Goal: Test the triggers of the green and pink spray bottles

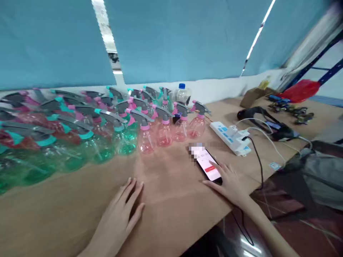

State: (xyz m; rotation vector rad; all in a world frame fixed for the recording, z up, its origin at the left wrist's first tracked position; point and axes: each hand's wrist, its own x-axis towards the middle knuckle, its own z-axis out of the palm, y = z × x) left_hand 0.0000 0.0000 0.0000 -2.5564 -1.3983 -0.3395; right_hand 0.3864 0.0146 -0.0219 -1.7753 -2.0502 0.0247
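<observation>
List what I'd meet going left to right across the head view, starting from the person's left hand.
Left hand → clear bottle with blue cap → phone → white power strip → red plastic bag.

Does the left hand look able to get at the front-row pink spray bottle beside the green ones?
Probably yes: the left hand seems to hold nothing, and only brown tabletop shows between it and the pink spray bottle.

Right hand (229, 182) at phone (205, 162); left hand (118, 211) palm-down on table (171, 207); spray bottles (164, 134) beyond.
</observation>
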